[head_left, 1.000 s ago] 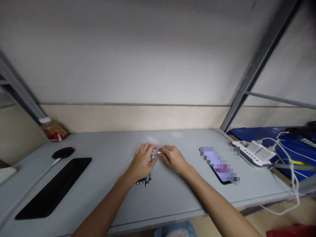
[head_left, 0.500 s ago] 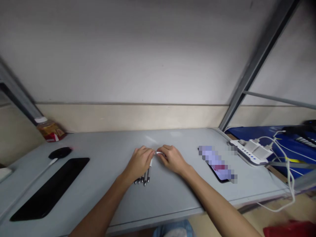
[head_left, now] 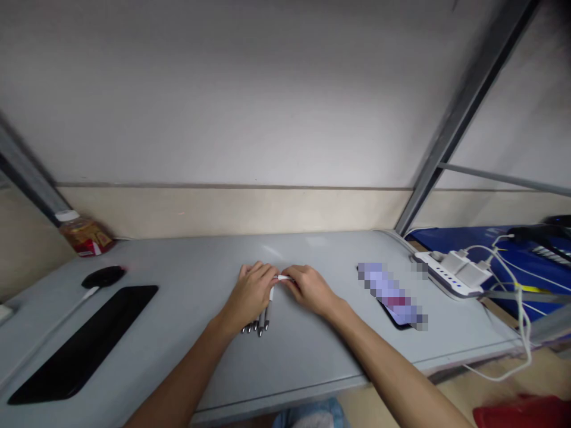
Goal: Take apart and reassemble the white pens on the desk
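Observation:
Both hands meet over the middle of the grey desk, with a slim white pen [head_left: 282, 277] between their fingertips. My left hand [head_left: 253, 289] is closed on the pen's left end. On its right end, the fingers of my right hand [head_left: 311, 289] are pinched, and both ends are covered by fingers. Several pens [head_left: 261, 325] with grey grips and dark metallic tips lie side by side on the desk, partly hidden under my left hand and wrist.
On the left are a long black pad [head_left: 84, 345], a black mouse-like object [head_left: 103, 276] with a white cable, and a drink bottle [head_left: 84, 233]. To the right lie a phone [head_left: 392, 297] and a white power strip [head_left: 450, 273] with plugs and cables. Metal posts frame the desk.
The right hand has dipped slightly, and the pen's white part now reaches the left fingers, where a small dark end showed before. The view has shifted a little.

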### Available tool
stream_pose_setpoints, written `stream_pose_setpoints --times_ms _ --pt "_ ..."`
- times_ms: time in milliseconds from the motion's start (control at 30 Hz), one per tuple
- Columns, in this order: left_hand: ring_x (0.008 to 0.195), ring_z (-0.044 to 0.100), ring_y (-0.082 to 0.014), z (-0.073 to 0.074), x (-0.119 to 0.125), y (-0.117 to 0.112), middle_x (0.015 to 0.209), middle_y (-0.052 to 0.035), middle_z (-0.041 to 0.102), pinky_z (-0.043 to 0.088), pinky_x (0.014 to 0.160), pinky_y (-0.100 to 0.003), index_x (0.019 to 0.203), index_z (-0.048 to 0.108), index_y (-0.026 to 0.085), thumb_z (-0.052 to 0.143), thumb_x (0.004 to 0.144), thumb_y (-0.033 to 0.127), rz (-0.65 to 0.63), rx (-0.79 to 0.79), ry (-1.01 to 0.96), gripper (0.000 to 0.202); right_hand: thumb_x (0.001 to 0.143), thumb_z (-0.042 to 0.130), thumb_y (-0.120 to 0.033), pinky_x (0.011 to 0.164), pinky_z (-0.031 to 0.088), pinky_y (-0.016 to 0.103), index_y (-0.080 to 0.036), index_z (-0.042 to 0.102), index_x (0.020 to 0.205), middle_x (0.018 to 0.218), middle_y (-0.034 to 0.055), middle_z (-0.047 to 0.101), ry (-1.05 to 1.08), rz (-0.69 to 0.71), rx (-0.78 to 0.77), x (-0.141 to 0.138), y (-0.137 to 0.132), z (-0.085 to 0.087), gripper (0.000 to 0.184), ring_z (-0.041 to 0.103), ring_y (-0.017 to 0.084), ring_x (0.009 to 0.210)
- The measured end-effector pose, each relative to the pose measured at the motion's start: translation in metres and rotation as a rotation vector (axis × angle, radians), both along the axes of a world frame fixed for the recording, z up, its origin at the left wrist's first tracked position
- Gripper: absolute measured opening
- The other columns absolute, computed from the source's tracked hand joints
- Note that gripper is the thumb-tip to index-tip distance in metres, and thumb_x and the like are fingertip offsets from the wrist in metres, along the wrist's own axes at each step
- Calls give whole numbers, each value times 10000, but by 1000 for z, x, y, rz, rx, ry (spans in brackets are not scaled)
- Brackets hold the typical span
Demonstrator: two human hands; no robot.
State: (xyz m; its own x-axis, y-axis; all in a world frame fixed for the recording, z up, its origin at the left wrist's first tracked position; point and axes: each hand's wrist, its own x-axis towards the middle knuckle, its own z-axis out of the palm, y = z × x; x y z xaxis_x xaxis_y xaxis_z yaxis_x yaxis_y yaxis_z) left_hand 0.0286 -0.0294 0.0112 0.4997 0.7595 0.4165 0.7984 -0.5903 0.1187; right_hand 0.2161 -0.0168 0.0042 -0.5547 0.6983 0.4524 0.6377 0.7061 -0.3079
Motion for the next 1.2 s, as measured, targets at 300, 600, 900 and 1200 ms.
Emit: stream_pose_setpoints --times_ms 300,600,900,1200 --pt "866 511 -210 0 2 -4 883 -43 619 310 744 -345 881 546 210 355 940 168 30 -28 -9 204 993 329 -408 730 374 300 -188 606 1009 887 92 678 -170 -169 -15 -5 -7 6 354 618 191 791" --pt "790 465 -194 7 4 -7 774 -21 591 288 706 -361 708 482 197 423 735 -38 -88 8 110 244 946 331 -553 524 290 236 -171 497 699 576 -33 439 125 211 -663 10 -8 10 484 364 93 519" --pt "836 480 -210 8 0 -4 845 -51 603 310 724 -365 890 586 209 383 894 86 -32 78 89 237 816 620 -482 456 246 199 -131 611 792 580 -47 486 657 224 -1091 14 1 13 352 340 53 472" --pt "927 529 -190 8 2 -7 927 -34 645 349 837 -356 1044 636 236 418 949 311 -118 -49 -111 249 719 747 -297 625 438 209 -157 632 862 782 5 599 1445 59 -1122 18 18 8 231 532 92 666"
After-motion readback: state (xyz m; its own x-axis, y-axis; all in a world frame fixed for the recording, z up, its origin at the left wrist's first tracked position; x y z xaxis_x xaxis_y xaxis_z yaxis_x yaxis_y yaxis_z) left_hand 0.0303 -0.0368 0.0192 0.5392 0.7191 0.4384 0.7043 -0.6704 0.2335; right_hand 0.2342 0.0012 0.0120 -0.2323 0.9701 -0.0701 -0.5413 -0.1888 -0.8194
